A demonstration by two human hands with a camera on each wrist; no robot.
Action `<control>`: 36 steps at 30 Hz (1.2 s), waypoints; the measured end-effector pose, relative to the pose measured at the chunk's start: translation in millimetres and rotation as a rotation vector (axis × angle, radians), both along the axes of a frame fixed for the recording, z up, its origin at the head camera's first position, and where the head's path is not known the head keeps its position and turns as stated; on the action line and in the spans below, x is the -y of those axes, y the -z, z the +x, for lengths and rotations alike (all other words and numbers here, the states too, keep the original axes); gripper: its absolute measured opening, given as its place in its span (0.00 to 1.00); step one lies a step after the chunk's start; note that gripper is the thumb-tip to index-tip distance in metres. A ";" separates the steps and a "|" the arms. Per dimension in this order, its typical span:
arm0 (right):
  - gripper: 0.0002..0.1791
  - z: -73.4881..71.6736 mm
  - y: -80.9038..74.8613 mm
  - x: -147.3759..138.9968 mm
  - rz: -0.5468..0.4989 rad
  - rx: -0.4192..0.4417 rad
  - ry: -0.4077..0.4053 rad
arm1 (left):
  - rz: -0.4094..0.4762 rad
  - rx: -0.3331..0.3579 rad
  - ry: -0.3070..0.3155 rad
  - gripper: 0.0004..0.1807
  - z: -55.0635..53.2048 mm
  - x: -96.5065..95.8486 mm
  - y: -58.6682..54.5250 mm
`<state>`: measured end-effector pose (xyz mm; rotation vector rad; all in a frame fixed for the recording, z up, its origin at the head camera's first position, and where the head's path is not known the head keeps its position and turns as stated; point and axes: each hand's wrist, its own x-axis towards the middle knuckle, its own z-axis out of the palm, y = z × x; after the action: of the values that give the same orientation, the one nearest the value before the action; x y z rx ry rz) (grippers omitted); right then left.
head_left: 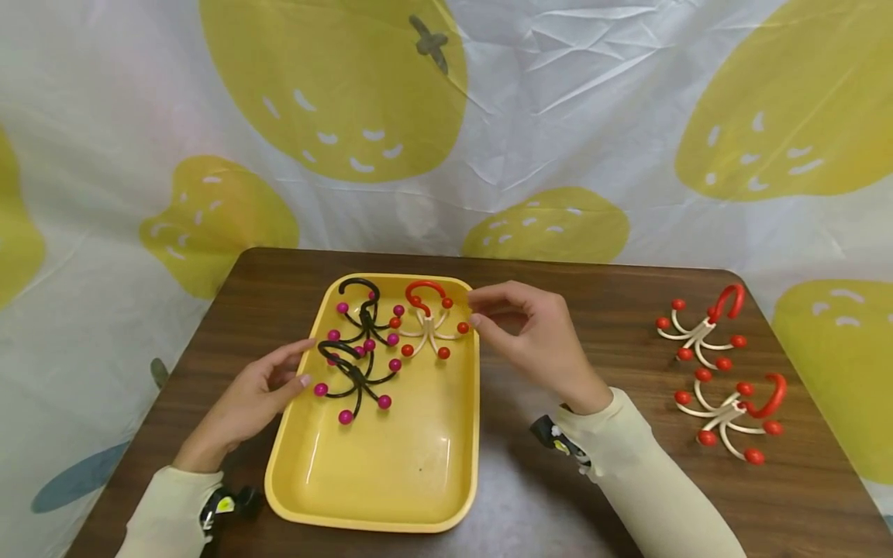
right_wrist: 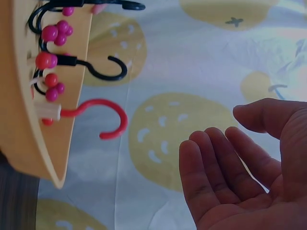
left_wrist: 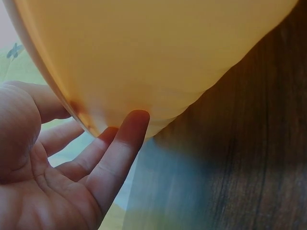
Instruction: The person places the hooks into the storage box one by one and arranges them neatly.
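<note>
A yellow tray (head_left: 370, 465) stands on the table. My left hand (head_left: 244, 407) grips its left wall, the thumb over the rim and the fingers (left_wrist: 120, 158) along the outside. Inside are two black multi-arm hook hangers (head_left: 358, 377) with magenta ball tips, one overlapping the other. To their right stands a white multi-arm hanger (head_left: 429, 325) with a red hook (right_wrist: 120, 117) and red balls. Just beyond the tray's upper right rim is my right hand (head_left: 533, 337), fingers loosely bent and apart from the thumb, with nothing between them; the right wrist view shows it empty.
Two more white hangers with red hooks, a farther one (head_left: 701, 329) and a nearer one (head_left: 729, 418), sit on the right of the brown wooden table (head_left: 593, 310). Behind the table hangs a pale curtain (head_left: 335, 217) with yellow fruit prints.
</note>
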<state>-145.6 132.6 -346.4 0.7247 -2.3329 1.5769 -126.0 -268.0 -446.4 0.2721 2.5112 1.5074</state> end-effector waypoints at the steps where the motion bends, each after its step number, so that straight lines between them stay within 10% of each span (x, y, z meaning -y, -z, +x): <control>1: 0.13 0.4 0.0 -3.2 -0.004 0.001 0.005 | 0.000 0.001 0.000 0.32 0.1 0.1 0.0; 36: 0.22 51.7 9.3 -148.5 0.176 -0.228 0.373 | 0.008 0.011 -0.002 0.32 0.9 1.2 1.1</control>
<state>-93.9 281.1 -355.7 0.4404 -2.2892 1.0841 -125.1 -269.3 -447.5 0.2624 2.4979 1.5163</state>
